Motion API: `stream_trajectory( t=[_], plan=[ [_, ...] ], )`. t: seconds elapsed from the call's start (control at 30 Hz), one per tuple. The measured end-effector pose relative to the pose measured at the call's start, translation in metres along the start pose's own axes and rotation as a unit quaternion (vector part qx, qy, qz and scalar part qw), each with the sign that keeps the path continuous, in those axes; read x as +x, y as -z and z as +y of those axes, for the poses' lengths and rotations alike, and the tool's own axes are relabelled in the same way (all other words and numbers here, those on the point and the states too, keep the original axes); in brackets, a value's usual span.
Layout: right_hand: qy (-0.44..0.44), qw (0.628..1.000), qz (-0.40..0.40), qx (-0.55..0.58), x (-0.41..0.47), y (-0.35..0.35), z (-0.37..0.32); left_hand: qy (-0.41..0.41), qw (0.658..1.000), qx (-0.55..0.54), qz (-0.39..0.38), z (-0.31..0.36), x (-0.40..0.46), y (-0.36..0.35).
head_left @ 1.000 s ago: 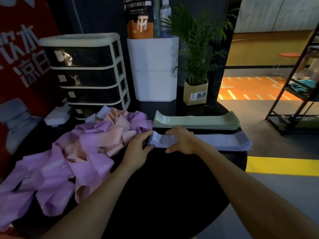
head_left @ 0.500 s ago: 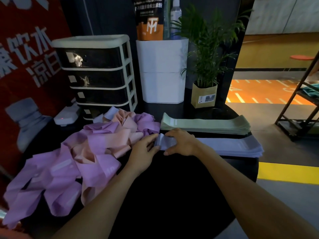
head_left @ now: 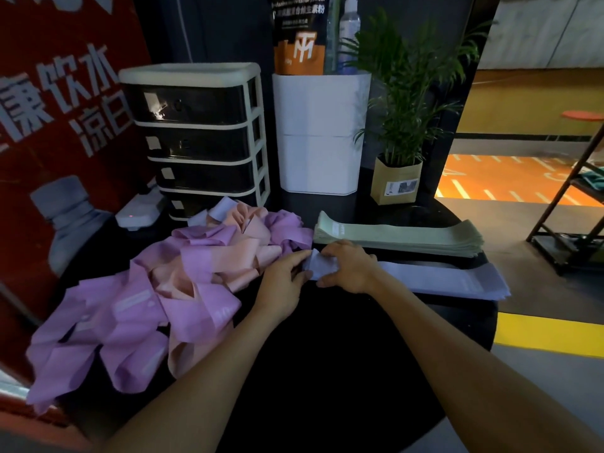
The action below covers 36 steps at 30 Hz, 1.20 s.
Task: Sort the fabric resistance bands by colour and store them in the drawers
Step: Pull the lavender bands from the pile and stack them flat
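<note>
lowest drawer (head_left: 209,204) behind band pile (head_left: 183,282), shelf rack (head_left: 575,217) cropped

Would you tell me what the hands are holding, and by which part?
Both the left hand and right hand grip the lavender-grey band stack at its left end.

On the table (head_left: 327,371), a loose heap of bands (head_left: 157,289) lies left. Two flat stacks lie right, one stack (head_left: 408,238) behind the other (head_left: 451,281). Far left stands a drawer unit (head_left: 196,138); right of it a bin (head_left: 322,132), then a plant (head_left: 397,125).
</note>
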State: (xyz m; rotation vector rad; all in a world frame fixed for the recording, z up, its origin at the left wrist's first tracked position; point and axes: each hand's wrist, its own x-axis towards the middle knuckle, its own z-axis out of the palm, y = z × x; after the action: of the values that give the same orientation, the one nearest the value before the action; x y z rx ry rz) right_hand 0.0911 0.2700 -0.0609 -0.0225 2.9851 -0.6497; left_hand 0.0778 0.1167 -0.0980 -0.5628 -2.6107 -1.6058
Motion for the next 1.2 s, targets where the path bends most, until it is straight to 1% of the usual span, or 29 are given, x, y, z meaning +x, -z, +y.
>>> stream_trajectory(
  t=[0.17,0.23,0.37,0.43,0.5,0.63,0.73,0.87,1.07,1.2],
  plan=[
    [-0.01,1.0,-0.02,-0.018,-0.008,0.01,-0.011,0.001,0.999,0.013,-0.036,0.012,-0.003,0.006],
    [0.01,1.0,-0.014,-0.016,-0.008,0.015,-0.018,-0.016,0.998,0.034,-0.042,0.02,-0.002,0.01],
    [0.03,0.999,0.022,0.037,0.007,0.021,-0.032,-0.059,0.997,0.057,0.009,0.042,0.005,0.038],
    [0.047,0.996,0.044,0.055,0.008,0.028,-0.048,-0.063,0.995,0.062,0.037,0.045,0.012,0.057],
    [0.055,0.994,0.069,0.071,0.018,0.031,-0.062,-0.05,0.995,0.07,0.06,0.041,0.02,0.077],
    [0.075,0.986,0.109,0.1,0.043,0.03,-0.092,-0.029,0.986,0.12,0.111,0.025,0.041,0.12],
    [0.082,0.984,0.113,0.113,0.068,0.026,-0.109,-0.009,0.98,0.157,0.121,0.005,0.059,0.148],
    [0.084,0.983,0.111,0.12,0.095,0.02,-0.123,0.023,0.976,0.164,0.139,-0.02,0.08,0.165],
    [0.082,0.983,0.104,0.124,0.129,0.004,-0.122,0.046,0.979,0.167,0.111,-0.043,0.1,0.162],
    [0.081,0.983,0.094,0.137,0.135,-0.005,-0.116,0.07,0.977,0.177,0.092,-0.049,0.109,0.156]
  ],
)
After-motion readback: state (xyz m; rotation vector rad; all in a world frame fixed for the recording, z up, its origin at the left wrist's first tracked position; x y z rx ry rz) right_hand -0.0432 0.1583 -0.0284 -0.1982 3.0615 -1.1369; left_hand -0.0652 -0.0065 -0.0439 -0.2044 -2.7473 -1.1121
